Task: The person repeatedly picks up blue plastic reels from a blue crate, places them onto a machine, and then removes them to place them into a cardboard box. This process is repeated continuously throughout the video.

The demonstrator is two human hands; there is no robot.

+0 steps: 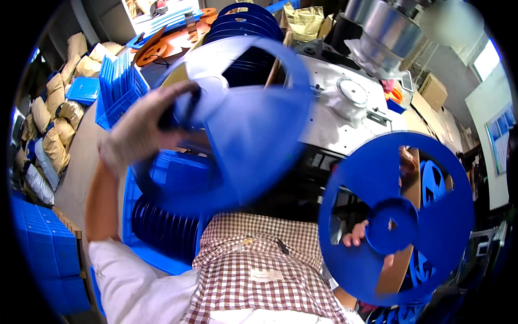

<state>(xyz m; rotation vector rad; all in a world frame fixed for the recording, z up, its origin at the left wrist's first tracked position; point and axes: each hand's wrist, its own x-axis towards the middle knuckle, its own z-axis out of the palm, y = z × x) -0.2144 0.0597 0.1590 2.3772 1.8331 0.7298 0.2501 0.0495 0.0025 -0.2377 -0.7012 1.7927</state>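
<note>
"From the head view, what do we hold?"
"Our left grip (141,123) clasps the left reel (261,129) above the blue crate (128,227); our right grip (356,234) holds the right reel (443,202) near its hub. One-handed, either might tilt and slip."

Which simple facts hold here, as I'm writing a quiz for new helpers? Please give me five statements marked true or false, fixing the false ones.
1. The left hand holds a blue reel. True.
2. The right hand holds nothing. False: the right hand holds a second reel, its fingers showing through the openings.
3. The apron is checked. True.
4. The bags are heaped at the picture's right edge. False: the bags are heaped on the left.
5. Dark discs stand in a row inside a blue bin. True.
</note>
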